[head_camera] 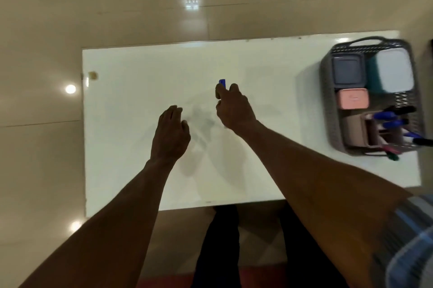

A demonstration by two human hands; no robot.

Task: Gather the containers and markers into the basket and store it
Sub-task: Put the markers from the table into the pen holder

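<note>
While both bare arms reach out over the glossy white rectangular table (140,77), the right hand (234,109) has its fingers curled around a blue marker (222,83), only the blue tip poking out past the knuckles near the table's middle. Left hand (169,134) hovers just beside it, lower and to the left, palm down, fingers loosely together and gripping nothing. Over at the table's right edge sits the grey woven-plastic basket (326,100) with a loop handle at its far end. Inside, at the far end, a grey square lidded container (348,68) sits beside a teal box with a pale lid (393,70). Just nearer comes a small pink square container (353,98), and nearer still a brownish open-topped holder (365,130). Blue and black markers (396,116) lie bunched along the basket's right side, a green-tipped one (393,157) sticking out over the near rim. A striped sleeve (412,241) shows at the lower right.
</note>
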